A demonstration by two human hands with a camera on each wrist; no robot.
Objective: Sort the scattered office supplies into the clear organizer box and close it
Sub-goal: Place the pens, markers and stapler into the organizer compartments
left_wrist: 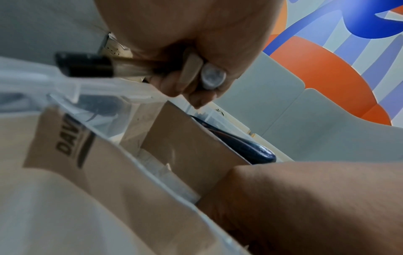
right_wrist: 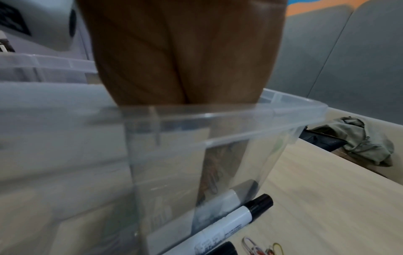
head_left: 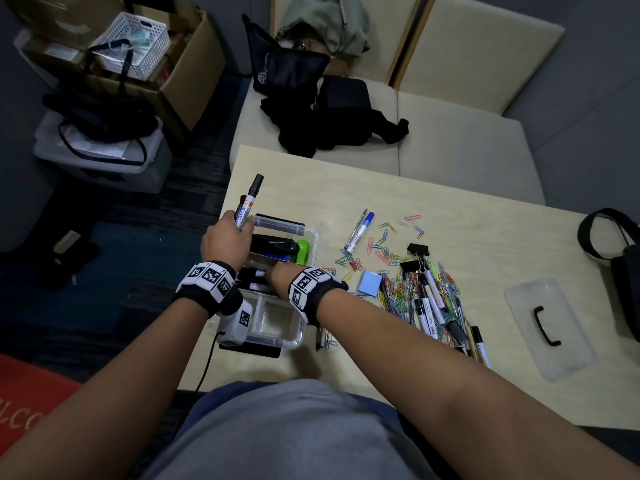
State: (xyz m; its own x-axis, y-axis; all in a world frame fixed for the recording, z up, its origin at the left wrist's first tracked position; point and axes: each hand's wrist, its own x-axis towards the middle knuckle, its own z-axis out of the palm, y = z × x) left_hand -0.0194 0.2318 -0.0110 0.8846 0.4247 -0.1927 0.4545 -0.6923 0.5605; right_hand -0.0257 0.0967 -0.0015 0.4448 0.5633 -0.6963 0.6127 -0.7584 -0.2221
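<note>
The clear organizer box (head_left: 309,233) sits open at the table's (head_left: 450,216) left edge, holding a black stapler (head_left: 273,244), a green item (head_left: 304,250) and cardboard dividers (left_wrist: 196,146). My left hand (head_left: 227,239) grips a marker (head_left: 247,206) above it. My right hand (head_left: 280,273) reaches inside; I cannot tell how its fingers lie. Paper clips (head_left: 398,289), markers and the lid (head_left: 549,327) lie to the right.
</note>
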